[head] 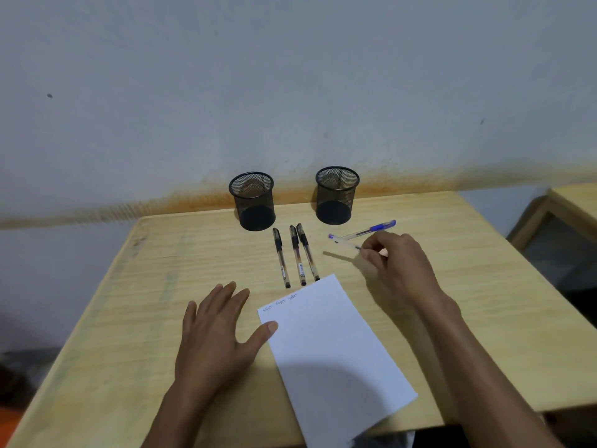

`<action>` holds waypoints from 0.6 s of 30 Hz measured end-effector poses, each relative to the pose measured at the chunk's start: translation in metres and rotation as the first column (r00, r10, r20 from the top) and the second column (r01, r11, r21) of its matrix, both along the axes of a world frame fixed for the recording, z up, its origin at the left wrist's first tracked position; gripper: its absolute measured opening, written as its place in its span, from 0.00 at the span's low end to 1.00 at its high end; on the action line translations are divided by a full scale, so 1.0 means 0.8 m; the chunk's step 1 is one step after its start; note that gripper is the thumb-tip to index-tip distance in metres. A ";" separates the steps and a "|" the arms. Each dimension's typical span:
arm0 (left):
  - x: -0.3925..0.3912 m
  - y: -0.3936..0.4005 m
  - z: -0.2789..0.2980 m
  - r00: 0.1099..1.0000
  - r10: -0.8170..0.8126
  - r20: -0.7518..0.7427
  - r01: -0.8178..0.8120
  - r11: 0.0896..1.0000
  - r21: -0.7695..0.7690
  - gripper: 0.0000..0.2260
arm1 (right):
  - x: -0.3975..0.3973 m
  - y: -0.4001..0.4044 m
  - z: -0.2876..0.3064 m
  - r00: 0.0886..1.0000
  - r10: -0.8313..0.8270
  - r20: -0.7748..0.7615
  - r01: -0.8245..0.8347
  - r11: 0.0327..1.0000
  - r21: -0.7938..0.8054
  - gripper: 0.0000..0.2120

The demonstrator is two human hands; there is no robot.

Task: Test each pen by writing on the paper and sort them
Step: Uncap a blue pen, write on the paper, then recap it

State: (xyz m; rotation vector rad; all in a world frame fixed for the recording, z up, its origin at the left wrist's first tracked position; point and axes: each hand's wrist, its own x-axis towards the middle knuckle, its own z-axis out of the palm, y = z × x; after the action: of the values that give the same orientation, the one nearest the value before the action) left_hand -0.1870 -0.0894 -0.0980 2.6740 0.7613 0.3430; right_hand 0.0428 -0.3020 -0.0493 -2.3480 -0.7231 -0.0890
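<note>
- Progress, done: I read three short handwritten words along the top edge of the paper point(326, 344), lower centre of the frame; I take these as three tests, though which pens made them I cannot tell.
- Progress, pens at rest: three black pens point(295, 255) lie side by side at centre frame, just above the paper's top corner, the rightmost tip touching or nearly touching it. A blue-capped pen point(371, 229) lies right of centre, just below the right cup.
- Progress, in hand: my right hand point(397, 263), right of centre, has its fingers point(371, 253) pinched together on a clear pen point(345, 242) just beside the blue-capped one. I judge this pen is about to be tested or has just been picked up or set down.
- Progress, left: the left mesh cup point(253, 202) and right mesh cup point(336, 195), upper centre near the wall, both look empty; no sorting is done, in my judgement.
- Left hand point(216, 334): flat on the counter point(145, 286), lower left of centre, fingers point(226, 295) spread apart, thumb tip pressing the paper's left edge.
- Hard to make out: the words are too small to read; the clear pen's near end is hidden under my fingers; the paper's lower corner is cut off at the bottom edge.
</note>
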 end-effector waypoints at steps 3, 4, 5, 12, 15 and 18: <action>-0.001 0.001 0.003 1.000 -0.003 0.014 0.004 1.000 -0.028 0.43 | -0.042 0.008 0.017 0.989 0.059 -0.136 -0.011 0.943 0.333 0.02; -0.001 0.001 0.004 1.000 0.002 0.018 -0.001 0.999 -0.040 0.43 | -0.056 0.011 0.021 0.976 0.078 -0.202 0.014 0.908 0.420 0.04; 0.000 0.001 0.006 1.000 0.006 0.023 -0.005 0.999 -0.053 0.43 | -0.071 0.013 0.024 0.956 0.102 -0.274 0.050 0.867 0.495 0.05; 0.000 -0.017 0.031 0.944 0.051 0.325 0.027 0.973 -0.231 0.29 | -0.133 0.030 0.031 0.812 0.239 -0.533 0.232 0.705 0.670 0.06; 0.007 -0.038 0.060 0.872 -0.161 0.463 0.195 0.980 -0.026 0.22 | -0.145 0.038 0.035 0.805 0.262 -0.532 0.230 0.690 0.687 0.07; 0.018 -0.051 0.071 0.828 -0.287 0.481 0.226 0.957 0.182 0.17 | -0.152 0.044 0.044 0.820 0.286 -0.497 0.174 0.702 0.691 0.07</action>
State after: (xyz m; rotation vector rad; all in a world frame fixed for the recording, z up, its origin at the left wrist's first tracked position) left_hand -0.1724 -0.1302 -0.0414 2.5603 0.2182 0.9910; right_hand -0.0785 -0.2667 -0.0141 -1.4528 -0.3483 0.3162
